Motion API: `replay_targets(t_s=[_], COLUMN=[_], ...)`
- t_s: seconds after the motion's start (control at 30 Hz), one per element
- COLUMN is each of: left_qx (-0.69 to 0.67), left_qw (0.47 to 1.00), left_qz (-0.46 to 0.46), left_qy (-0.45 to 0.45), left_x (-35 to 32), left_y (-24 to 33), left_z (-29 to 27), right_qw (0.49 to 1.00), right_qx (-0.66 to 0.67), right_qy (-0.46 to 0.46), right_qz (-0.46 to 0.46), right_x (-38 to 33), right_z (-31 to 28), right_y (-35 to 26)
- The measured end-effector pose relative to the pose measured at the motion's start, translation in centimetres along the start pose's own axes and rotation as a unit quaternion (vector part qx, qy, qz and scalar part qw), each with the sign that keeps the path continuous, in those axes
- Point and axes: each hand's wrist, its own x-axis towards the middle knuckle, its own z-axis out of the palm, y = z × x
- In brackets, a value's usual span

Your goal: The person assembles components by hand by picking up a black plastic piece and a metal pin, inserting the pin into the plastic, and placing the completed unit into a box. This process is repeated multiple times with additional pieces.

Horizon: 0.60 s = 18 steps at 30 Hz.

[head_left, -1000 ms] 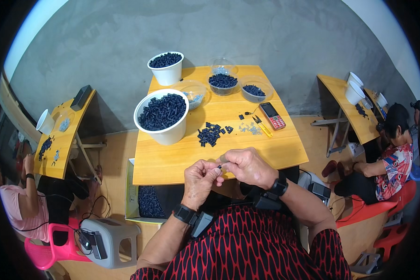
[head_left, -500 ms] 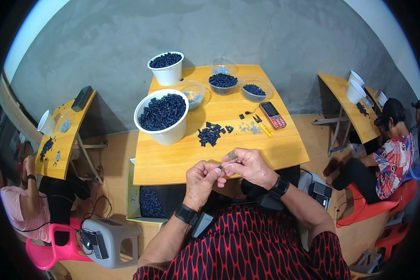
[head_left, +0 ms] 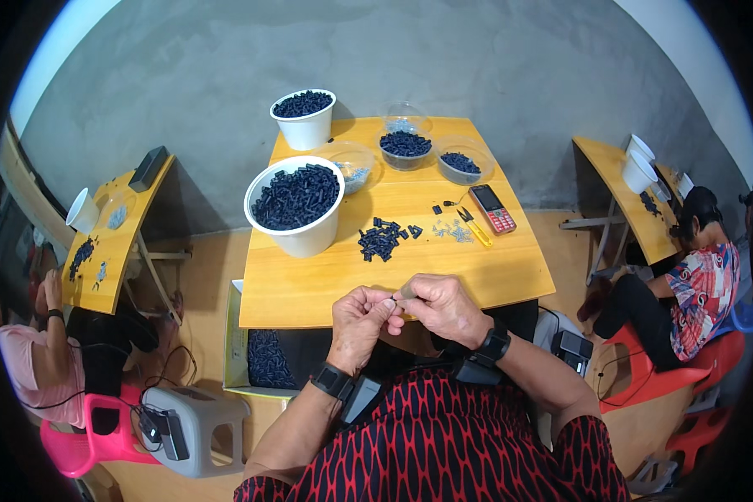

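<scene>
Smooth wooden tabletop [head_left: 309, 289], plastic pieces [head_left: 379, 243].

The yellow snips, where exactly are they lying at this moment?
In the head view, the yellow snips lie on the right part of the middle wooden table, between the loose grey pieces and the red phone.

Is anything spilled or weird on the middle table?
Nothing looks clearly spilled or broken: the loose black pieces lie heaped. The phone seems a bit odd, lying beside the yellow snips and small pale bits.
</scene>
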Motion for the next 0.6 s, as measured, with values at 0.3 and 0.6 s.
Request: replay_targets(t_s=[0.3, 0.6], left_qx=[-0.042, -0.076], left_qw=[0.996, 0.991], left_qz=[0.017, 0.012], left_qy=[0.08, 0.113], left_x=[0.3, 0.4], left_y=[0.2, 1.1], left_z=[-0.2, -0.6], right_qw=[0.983, 0.977], right_qx=[0.102, -0.196], right_qy=[0.021, -0.017], right_qz=[0.151, -0.083], right_x=[3.2, 5.9], right_z=[-0.5, 0.2], right_y=[2.7, 5.4])
